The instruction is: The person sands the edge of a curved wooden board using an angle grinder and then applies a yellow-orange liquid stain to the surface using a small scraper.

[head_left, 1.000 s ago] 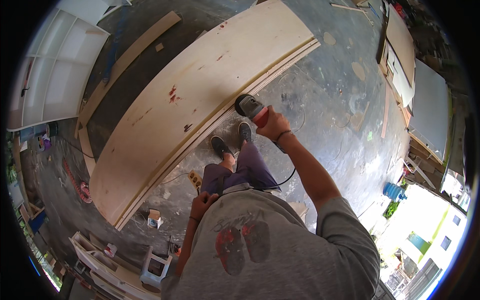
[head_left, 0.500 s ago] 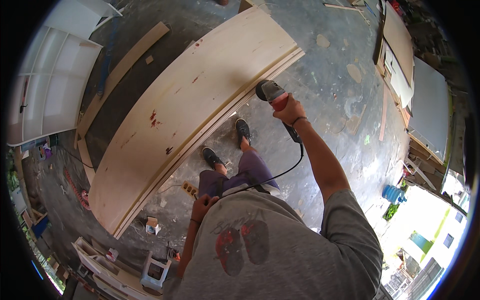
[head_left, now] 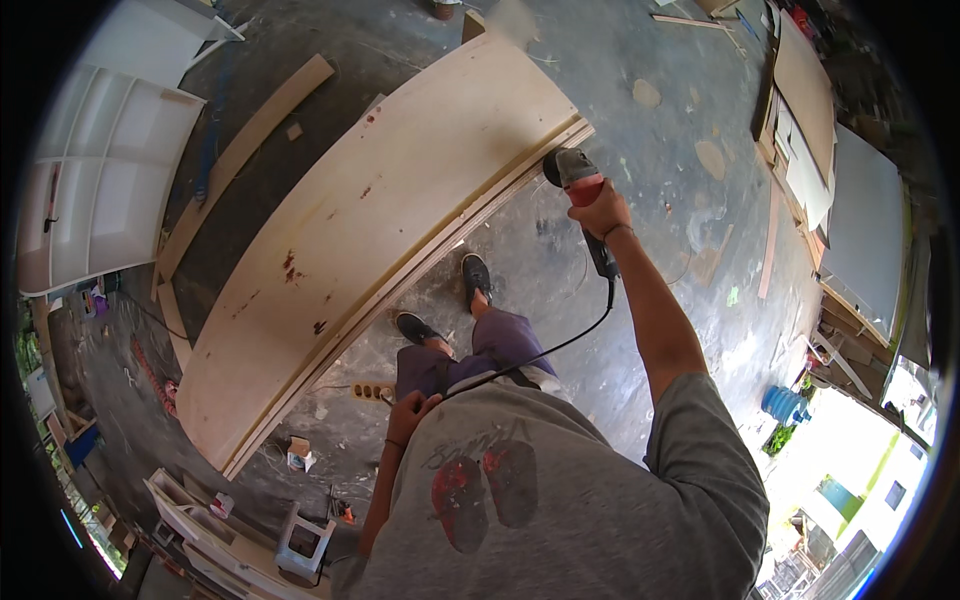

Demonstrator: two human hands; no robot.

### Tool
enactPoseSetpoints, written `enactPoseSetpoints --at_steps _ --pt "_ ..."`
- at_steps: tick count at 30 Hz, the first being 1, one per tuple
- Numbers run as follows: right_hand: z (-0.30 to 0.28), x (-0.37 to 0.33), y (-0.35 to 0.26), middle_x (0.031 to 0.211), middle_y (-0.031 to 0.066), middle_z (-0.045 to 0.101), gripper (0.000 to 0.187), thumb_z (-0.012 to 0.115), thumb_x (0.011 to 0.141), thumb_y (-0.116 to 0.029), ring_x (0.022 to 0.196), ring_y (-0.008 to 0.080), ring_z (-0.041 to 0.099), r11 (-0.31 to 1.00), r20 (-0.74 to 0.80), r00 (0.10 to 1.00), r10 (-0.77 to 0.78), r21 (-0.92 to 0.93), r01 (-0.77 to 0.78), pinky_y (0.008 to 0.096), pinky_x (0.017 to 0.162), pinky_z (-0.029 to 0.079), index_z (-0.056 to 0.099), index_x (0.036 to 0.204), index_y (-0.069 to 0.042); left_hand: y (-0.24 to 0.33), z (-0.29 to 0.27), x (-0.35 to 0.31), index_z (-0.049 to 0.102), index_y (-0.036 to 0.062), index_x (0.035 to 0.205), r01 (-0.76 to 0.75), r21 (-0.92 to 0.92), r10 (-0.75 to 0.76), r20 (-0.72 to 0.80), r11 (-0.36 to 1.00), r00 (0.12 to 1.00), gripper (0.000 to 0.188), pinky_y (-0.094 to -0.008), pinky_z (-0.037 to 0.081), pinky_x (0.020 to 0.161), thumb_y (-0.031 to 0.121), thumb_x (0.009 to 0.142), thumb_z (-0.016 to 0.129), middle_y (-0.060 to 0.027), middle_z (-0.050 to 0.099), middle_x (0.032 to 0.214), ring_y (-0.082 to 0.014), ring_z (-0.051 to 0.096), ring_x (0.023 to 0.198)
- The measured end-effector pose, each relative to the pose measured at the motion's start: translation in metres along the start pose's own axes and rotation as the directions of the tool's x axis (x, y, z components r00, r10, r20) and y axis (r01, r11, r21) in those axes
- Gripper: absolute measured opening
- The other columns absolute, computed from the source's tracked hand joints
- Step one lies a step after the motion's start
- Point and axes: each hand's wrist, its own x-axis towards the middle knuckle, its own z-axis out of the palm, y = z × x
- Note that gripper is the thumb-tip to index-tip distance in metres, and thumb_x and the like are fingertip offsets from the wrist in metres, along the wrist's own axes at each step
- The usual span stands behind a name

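Handheld power tool [head_left: 582, 178], disc-type, was pos. at the straight, layered edge of the lg. wood panel [head_left: 400, 215], nr its upper-R end; exact disc-to-edge contact could not be told. Tool body: rounded grey head, red mid-section, slim black handle; dark round disc [head_left: 552, 167] faced upper L, toward the panel. Tool long axis ran upper L to lower R, roughly crosswise to panel edge. R hand [head_left: 602, 212] was wrapped around the red section, grip closed on tool. Black flexible cord [head_left: 585, 335] left handle rear and curved down to L hand [head_left: 410, 412], which sat at shirt hem w/ fingers curled; whether it gripped the cord could not be told. Panel: pale, smooth, w/ dark red marks [head_left: 291, 267]; long axis lower L to upper R; far side bowed, near side straight w/ stepped strips. Two dark shoes [head_left: 475, 278] stood betw. panel edge and body, so room there was tight. Hard, stained concrete floor [head_left: 655, 190] extended R of tool, giving swing room up to flat sheets [head_left: 800, 120] stacked well apart at far R. Multi-socket strip [head_left: 373, 391] lay on floor nr L hand.
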Motion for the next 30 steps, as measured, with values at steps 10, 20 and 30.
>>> enactPoseSetpoints --at_steps 10,20,30 --pt "-0.01 -0.058 0.004 0.081 0.0089 0.06 0.041 0.07 0.064 -0.019 0.068 0.0189 0.06 0.516 0.304 0.926 -0.226 0.843 -0.151 0.0333 0.059 0.051 0.054 0.099 -0.004 -0.012 -0.032 -0.017 0.055 0.0001 0.067 0.045 -0.146 -0.067 -0.15 0.988 0.986 0.041 -0.0295 0.038 0.052 0.037 0.084 0.058 -0.0053 0.05 0.055 -0.0078 0.043 0.056" --pt "-0.006 -0.096 -0.008 0.082 0.0111 0.057 0.051 0.068 0.064 -0.029 0.069 0.0243 0.061 -0.001 0.505 0.821 -0.266 0.851 -0.525 0.042 0.061 0.054 0.047 0.105 -0.006 -0.059 -0.043 -0.044 0.059 -0.0001 0.075 -0.012 -0.298 -0.052 -0.205 0.955 0.977 0.042 -0.0283 0.041 0.059 0.039 0.087 0.054 -0.0055 0.056 0.063 -0.0088 0.048 0.063" --pt "0.067 -0.161 -0.109 0.089 0.0211 0.063 0.066 0.073 0.053 -0.035 0.085 0.038 0.061 0.929 0.117 0.93 -0.348 -0.085 0.359 0.0443 0.074 0.049 0.045 0.105 -0.005 -0.057 -0.052 -0.061 0.05 0.0002 0.061 -0.056 -0.126 0.03 -0.204 0.99 0.979 0.047 -0.0327 0.037 0.048 0.04 0.085 0.056 -0.0096 0.048 0.052 -0.0127 0.043 0.049"
